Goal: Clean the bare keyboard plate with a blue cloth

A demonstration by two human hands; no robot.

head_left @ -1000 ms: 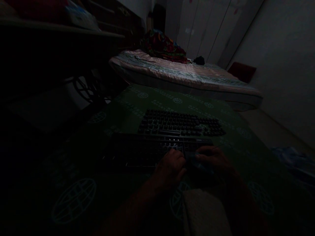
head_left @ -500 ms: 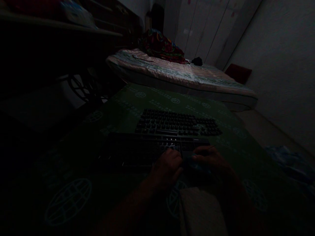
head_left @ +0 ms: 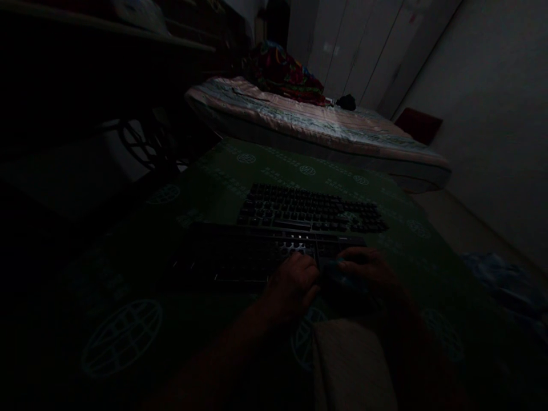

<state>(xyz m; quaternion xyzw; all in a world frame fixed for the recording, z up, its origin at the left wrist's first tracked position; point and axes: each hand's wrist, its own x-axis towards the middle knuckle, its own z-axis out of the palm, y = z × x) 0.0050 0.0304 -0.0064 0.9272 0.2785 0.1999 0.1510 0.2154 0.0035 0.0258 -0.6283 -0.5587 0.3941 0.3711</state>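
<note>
In dim light, a black keyboard base (head_left: 240, 257) lies on the green cover, with rows of keycaps missing near its middle. My left hand (head_left: 295, 279) is closed against its front right part, fingers curled at the edge and tips hidden. Over the number-pad end, my right hand (head_left: 368, 268) is closed, thumb and fingers pinched round something dark and bluish (head_left: 345, 274), too dim to name. Behind the base, loose black keycaps (head_left: 295, 205) are laid out in keyboard order.
A folded pale cloth (head_left: 353, 362) lies in front, between my forearms. Beyond the green-covered surface (head_left: 222, 171) stands a bed (head_left: 317, 125) with a red patterned blanket (head_left: 282, 71). A dark table with an iron wheel (head_left: 137, 142) is at left; bluish fabric (head_left: 505, 285) lies at right.
The view has tilted slightly, so things sit a little higher in the picture. Both hands stay at the keyboard; my right hand has shifted very little.
</note>
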